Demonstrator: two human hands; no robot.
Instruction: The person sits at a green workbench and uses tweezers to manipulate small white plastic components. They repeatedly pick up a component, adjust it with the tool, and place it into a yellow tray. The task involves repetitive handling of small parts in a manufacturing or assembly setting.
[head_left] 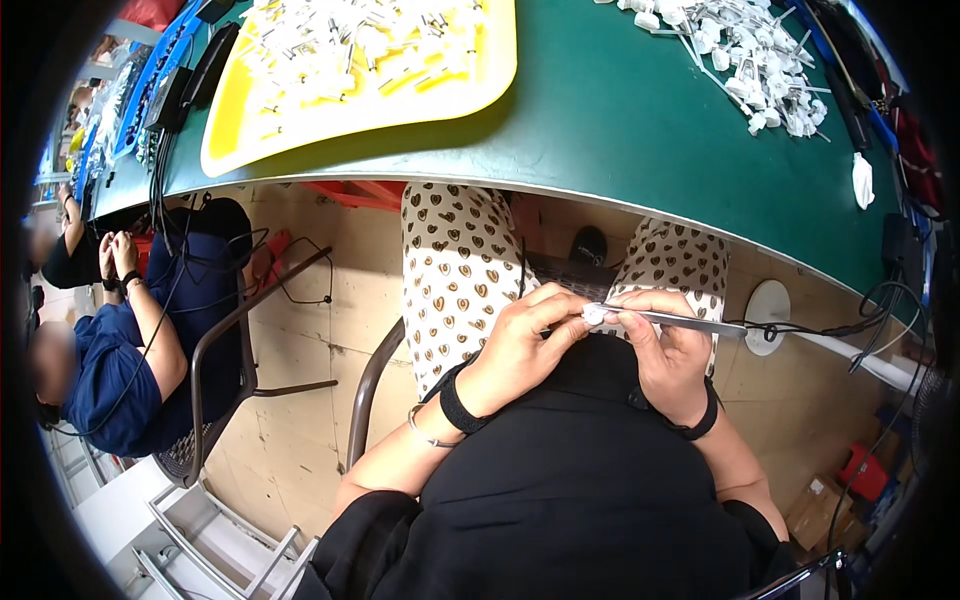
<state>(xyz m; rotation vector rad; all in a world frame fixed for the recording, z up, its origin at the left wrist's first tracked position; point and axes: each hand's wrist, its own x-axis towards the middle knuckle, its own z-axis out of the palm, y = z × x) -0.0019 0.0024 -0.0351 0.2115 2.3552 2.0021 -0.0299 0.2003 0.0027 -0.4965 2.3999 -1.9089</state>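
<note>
Above my lap, my left hand (pixel 530 335) pinches a small white plastic piece (pixel 594 314) between thumb and fingers. My right hand (pixel 668 350) is closed around a slim, flat grey metal tool (pixel 705 324), perhaps a blade or tweezers; its exact kind is unclear. The tool's left end meets the white piece, and its wide end sticks out to the right past my fingers. Both hands are close together, in front of the table's near edge. How the tip touches the piece is partly hidden by my fingertips.
On the green table (pixel 600 120), a yellow tray (pixel 230 150) holds many small white parts with metal pins. A loose pile of white plastic parts (pixel 750 70) lies at the right. Cables (pixel 870 325) hang at the right edge. Another person (pixel 120 360) sits at the left on a chair.
</note>
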